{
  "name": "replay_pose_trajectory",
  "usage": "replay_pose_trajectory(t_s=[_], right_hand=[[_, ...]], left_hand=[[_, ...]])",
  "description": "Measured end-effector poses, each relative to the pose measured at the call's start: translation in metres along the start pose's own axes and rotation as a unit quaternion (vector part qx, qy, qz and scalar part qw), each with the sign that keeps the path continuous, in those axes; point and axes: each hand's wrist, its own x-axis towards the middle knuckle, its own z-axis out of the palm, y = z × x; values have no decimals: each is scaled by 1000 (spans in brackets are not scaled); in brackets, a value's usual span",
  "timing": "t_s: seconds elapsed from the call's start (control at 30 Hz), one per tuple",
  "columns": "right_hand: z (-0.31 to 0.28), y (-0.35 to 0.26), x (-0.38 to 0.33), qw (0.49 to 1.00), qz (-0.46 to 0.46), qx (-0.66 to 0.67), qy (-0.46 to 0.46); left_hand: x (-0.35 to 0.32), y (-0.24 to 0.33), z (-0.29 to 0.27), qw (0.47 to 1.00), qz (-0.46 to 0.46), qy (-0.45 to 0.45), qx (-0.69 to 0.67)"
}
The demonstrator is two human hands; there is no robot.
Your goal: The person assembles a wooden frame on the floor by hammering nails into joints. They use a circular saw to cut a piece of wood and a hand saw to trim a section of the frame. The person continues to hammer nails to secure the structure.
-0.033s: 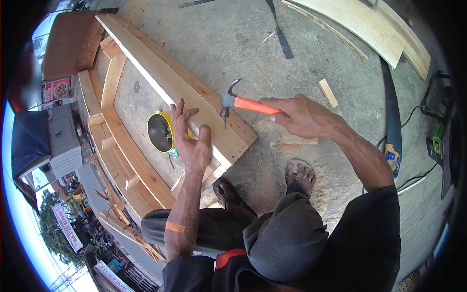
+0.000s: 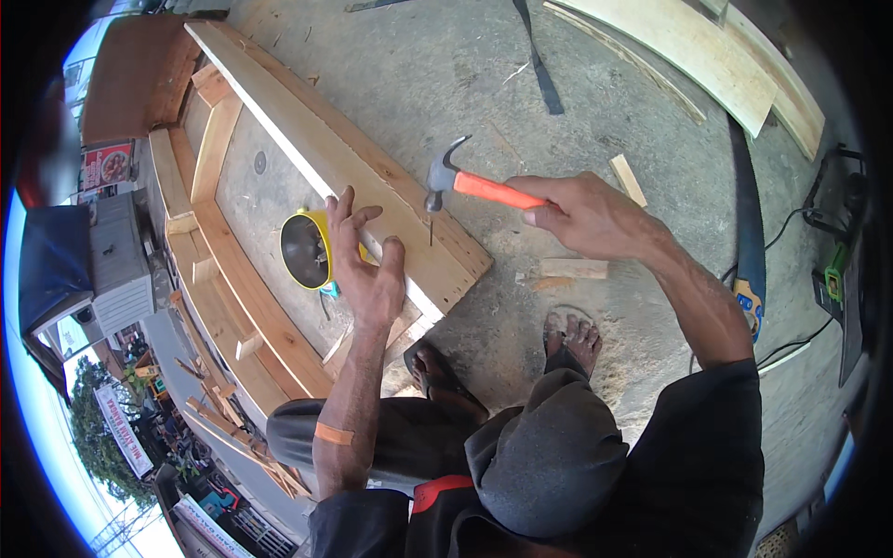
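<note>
My right hand [image 2: 600, 219] is wrapped round the orange handle of a claw hammer [image 2: 493, 191]. The hammer's head is just above a thin nail [image 2: 431, 232] that stands upright in a pale plank [image 2: 335, 177]. Spread fingers of my left hand [image 2: 367, 270] rest at the plank's left edge, near its close end, and hold nothing that I can see. Beside that hand is a yellow-rimmed dark tub [image 2: 305, 251] with small bits inside, too small to name.
A wooden frame [image 2: 246, 279] with cross pieces extends to the left. Wood offcuts [image 2: 628, 179] lie on the concrete floor. At right are a handsaw [image 2: 747, 232], cables and a green-and-black tool [image 2: 835, 270]. Plywood sheets [image 2: 698, 56] lie at the far right.
The hammer has risen slightly and shifted a little to the right with my right hand, away from the nail. My left hand has stayed in place.
</note>
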Motion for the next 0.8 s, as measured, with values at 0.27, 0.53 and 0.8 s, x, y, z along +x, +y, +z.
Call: replay_pose_trajectory(t_s=[0.27,0.53,0.8], right_hand=[[51,20,-10,996,-41,-81,-18],[24,-34,20,769,30,450,454],[38,0,-22,937,64,241,245]], left_hand=[[5,8,2,999,-21,-6,-29],[5,5,0,1000,-14,4,-8],[-2,-2,-3,999,-13,-5,-42]])
